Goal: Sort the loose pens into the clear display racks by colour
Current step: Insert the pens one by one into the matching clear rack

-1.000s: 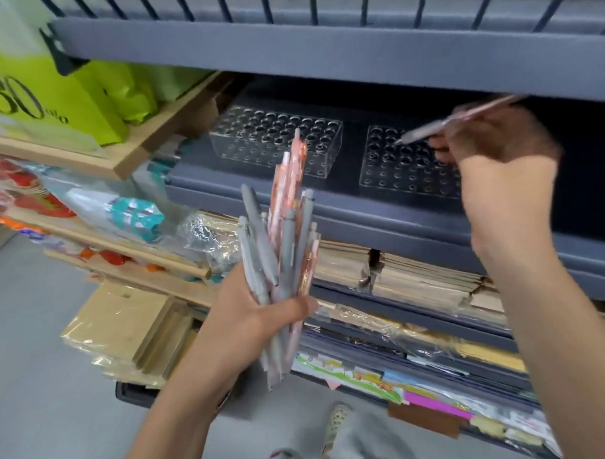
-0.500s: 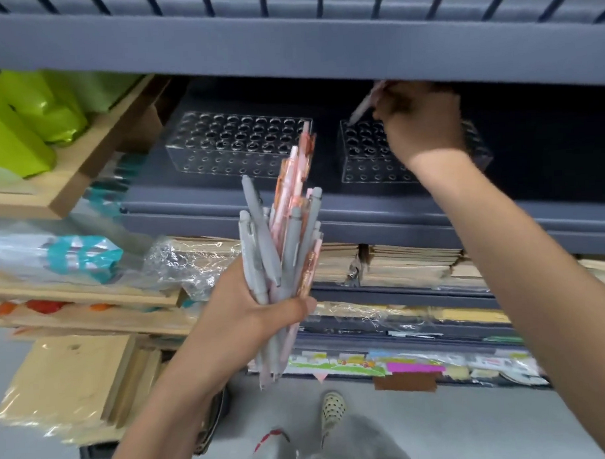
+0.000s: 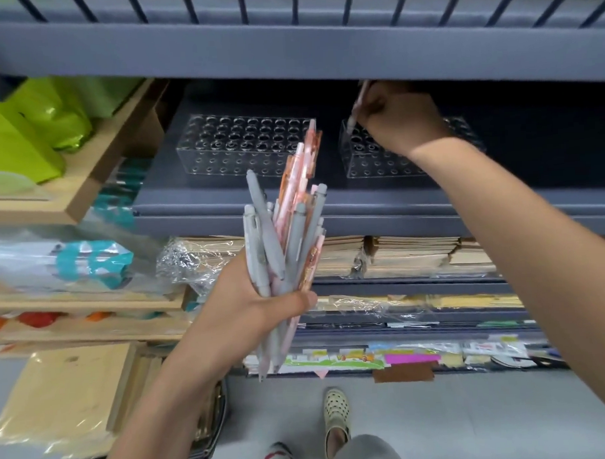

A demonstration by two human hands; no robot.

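My left hand (image 3: 259,309) grips a bundle of grey and pink pens (image 3: 287,236), held upright in front of the shelves. Two clear display racks with rows of holes stand on the dark grey shelf: the left rack (image 3: 243,145) holds no pens, and the right rack (image 3: 363,158) is partly hidden by my right hand. My right hand (image 3: 398,121) pinches a single pink pen (image 3: 356,107), its lower end down at the holes in the right rack's back left corner.
The upper shelf's edge (image 3: 322,53) hangs low over the racks. Stacks of brown paper goods (image 3: 415,256) fill the shelf below. Green bags (image 3: 33,125) sit on a wooden shelf at left. A foot in a perforated shoe (image 3: 336,410) stands on the grey floor.
My right hand has carried the single pen from the front of the shelf in over the right rack and turned it from nearly level to upright. The left hand's bundle has stayed put.
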